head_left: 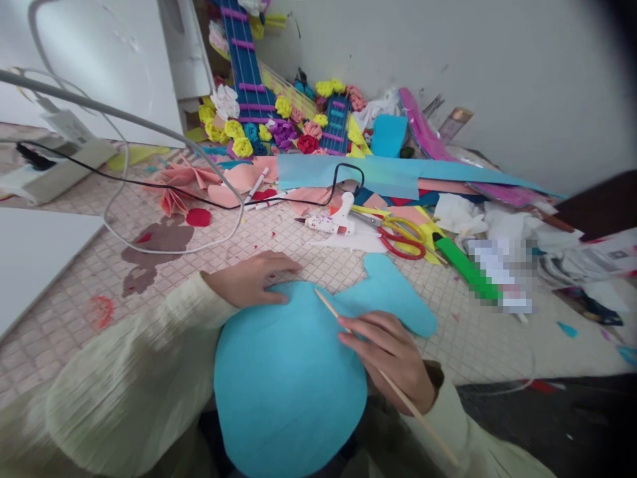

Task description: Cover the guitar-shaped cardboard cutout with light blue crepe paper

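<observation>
A large rounded light-blue paper shape (291, 385) lies at the table's near edge and reaches over it. My left hand (251, 279) rests at its upper left edge, fingers apart, holding nothing. In my right hand (391, 355) is a thin wooden stick (423, 421), pinched between the fingers like a pen, its tip touching the top part of the blue shape. Just to the right, a smaller blue lobed piece (393, 295) adjoins the big one; whether the two are joined I cannot tell.
A white glue gun (331, 219), red-handled scissors (403, 245) and yellow-handled scissors (411, 229) lie ahead. A white cable (174, 252) loops at left. Paper flowers (283, 133) and guitar-like shapes (243, 60) stand at the back. A green marker (465, 269) lies right.
</observation>
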### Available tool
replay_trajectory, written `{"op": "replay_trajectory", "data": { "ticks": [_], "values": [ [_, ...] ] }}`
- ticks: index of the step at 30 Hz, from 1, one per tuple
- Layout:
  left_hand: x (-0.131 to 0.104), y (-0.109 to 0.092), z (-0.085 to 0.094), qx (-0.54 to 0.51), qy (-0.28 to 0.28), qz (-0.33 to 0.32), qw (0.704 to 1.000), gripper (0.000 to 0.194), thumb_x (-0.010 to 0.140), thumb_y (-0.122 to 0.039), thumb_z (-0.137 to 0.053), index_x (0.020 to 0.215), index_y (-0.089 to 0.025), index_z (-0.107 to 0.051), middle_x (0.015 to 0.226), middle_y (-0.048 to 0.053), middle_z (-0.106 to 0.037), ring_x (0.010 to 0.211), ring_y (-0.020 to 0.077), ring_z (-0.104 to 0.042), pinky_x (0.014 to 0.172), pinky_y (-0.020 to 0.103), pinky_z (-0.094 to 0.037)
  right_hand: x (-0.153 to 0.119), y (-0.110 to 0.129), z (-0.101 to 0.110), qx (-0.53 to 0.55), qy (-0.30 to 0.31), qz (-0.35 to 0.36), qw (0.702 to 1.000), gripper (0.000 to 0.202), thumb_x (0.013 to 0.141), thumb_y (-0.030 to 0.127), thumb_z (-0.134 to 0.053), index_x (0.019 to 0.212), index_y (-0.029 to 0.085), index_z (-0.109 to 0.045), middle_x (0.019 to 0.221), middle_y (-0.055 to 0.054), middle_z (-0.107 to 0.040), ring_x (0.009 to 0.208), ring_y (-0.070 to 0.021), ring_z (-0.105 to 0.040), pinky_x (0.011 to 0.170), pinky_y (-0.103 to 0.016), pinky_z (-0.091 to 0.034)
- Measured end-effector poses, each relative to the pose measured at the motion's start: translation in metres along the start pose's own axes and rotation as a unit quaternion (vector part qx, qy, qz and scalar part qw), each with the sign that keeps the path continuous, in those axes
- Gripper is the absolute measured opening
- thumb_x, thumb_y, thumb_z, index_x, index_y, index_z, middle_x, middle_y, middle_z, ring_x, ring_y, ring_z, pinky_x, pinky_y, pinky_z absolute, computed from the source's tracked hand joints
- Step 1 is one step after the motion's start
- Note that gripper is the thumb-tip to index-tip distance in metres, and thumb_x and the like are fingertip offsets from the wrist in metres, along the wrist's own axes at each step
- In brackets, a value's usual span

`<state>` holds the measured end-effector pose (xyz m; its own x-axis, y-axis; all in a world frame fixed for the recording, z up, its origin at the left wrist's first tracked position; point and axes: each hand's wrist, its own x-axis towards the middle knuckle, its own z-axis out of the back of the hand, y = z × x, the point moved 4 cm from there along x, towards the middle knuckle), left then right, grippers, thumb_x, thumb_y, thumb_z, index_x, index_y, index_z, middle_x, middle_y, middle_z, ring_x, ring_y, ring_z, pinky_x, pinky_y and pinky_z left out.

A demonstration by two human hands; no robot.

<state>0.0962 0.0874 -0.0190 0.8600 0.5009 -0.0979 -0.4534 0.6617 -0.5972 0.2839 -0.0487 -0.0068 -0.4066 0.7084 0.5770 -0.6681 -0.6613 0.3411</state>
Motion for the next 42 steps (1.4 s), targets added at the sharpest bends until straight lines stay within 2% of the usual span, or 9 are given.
{"op": "replay_trajectory", "data": {
  "ticks": [8,13,16,20,25,32,35,38,42],
  "values": [
    [0.001,0.001,-0.001,-0.006,-0.007,-0.006,1.0,0.05,0.076,-0.033,-0.059,0.12,-0.012,-0.049,0.122,0.013,-0.054,0.112,0.024,-0.049,0.096,0.038,-0.036,0.002,0.004,-0.005,-0.007,0.018,0.013,1.0,0.02,0.085,0.007,-0.051,0.096,0.015,-0.066,0.103,-0.008,-0.069,0.086,-0.0203,-0.058,0.071,-0.039,-0.051],
    [0.001,0.003,-0.003,-0.01,-0.012,-0.014,1.0,0.05,0.075,-0.033,-0.06,0.12,-0.014,-0.049,0.121,0.012,-0.054,0.112,0.0245,-0.05,0.096,0.038,-0.036,0.002,0.003,-0.003,-0.022,-0.011,0.006,1.0,0.022,0.082,0.003,-0.053,0.097,0.014,-0.065,0.101,-0.009,-0.069,0.087,-0.0206,-0.058,0.071,-0.038,-0.051],
    [0.001,0.003,-0.002,-0.009,-0.013,-0.013,1.0,0.05,0.076,-0.033,-0.059,0.12,-0.013,-0.049,0.121,0.012,-0.054,0.112,0.0244,-0.05,0.096,0.038,-0.036,0.002,0.003,-0.004,-0.01,0.021,0.015,1.0,0.022,0.085,0.006,-0.05,0.098,0.015,-0.065,0.105,-0.009,-0.068,0.089,-0.0209,-0.058,0.073,-0.039,-0.051],
    [0.001,0.003,-0.002,-0.006,-0.004,-0.011,1.0,0.051,0.075,-0.034,-0.058,0.12,-0.011,-0.049,0.122,0.014,-0.054,0.113,0.0254,-0.049,0.097,0.04,-0.036,-0.009,-0.003,0.012,-0.002,0.024,0.001,1.0,0.03,0.084,0.006,-0.047,0.108,0.018,-0.061,0.106,-0.008,-0.067,0.092,-0.0225,-0.059,0.076,-0.039,-0.052],
    [-0.002,-0.003,-0.002,0.019,-0.007,-0.019,1.0,0.049,0.075,-0.03,-0.054,0.121,-0.014,-0.049,0.124,0.014,-0.053,0.114,0.0273,-0.048,0.098,0.043,-0.037,-0.037,-0.035,0.063,-0.108,-0.06,-0.147,0.981,0.021,0.085,0.013,-0.043,0.102,0.017,-0.054,0.087,-0.009,-0.063,0.085,-0.0268,-0.062,0.071,-0.041,-0.051],
    [-0.005,-0.023,-0.013,0.103,0.007,-0.035,0.994,0.062,0.069,-0.008,-0.045,0.129,-0.021,-0.044,0.129,0.009,-0.048,0.12,0.0274,-0.04,0.1,0.047,-0.032,-0.049,-0.066,0.136,-0.185,-0.055,-0.196,0.961,0.017,0.091,0.021,-0.034,0.085,0.023,-0.05,0.088,-0.01,-0.062,0.084,-0.0232,-0.061,0.07,-0.035,-0.05],
    [-0.006,-0.028,-0.014,0.118,0.01,-0.04,0.992,0.061,0.069,-0.006,-0.043,0.127,-0.024,-0.047,0.128,0.007,-0.048,0.121,0.0276,-0.04,0.099,0.047,-0.033,-0.056,-0.093,0.135,-0.214,-0.003,-0.238,0.948,0.02,0.092,0.03,-0.037,0.085,0.023,-0.055,0.069,-0.004,-0.063,0.061,-0.0186,-0.061,0.052,-0.029,-0.046],
    [-0.005,-0.032,-0.011,0.134,0.011,-0.025,0.991,0.063,0.068,-0.008,-0.043,0.129,-0.024,-0.045,0.129,0.007,-0.049,0.12,0.0284,-0.041,0.098,0.047,-0.034,-0.073,-0.126,0.122,-0.225,0.012,-0.258,0.939,0.029,0.089,0.035,-0.04,0.088,0.02,-0.064,0.078,-0.005,-0.065,0.07,-0.0206,-0.062,0.059,-0.031,-0.047],
    [-0.004,-0.037,-0.011,0.16,0.028,-0.004,0.987,0.066,0.066,-0.008,-0.042,0.129,-0.025,-0.044,0.128,0.007,-0.049,0.12,0.0267,-0.041,0.097,0.046,-0.035,-0.094,-0.154,0.111,-0.231,-0.009,-0.3,0.925,0.028,0.084,0.031,-0.046,0.087,0.02,-0.071,0.068,-0.005,-0.061,0.064,-0.0185,-0.058,0.059,-0.03,-0.045]
  ]
}}
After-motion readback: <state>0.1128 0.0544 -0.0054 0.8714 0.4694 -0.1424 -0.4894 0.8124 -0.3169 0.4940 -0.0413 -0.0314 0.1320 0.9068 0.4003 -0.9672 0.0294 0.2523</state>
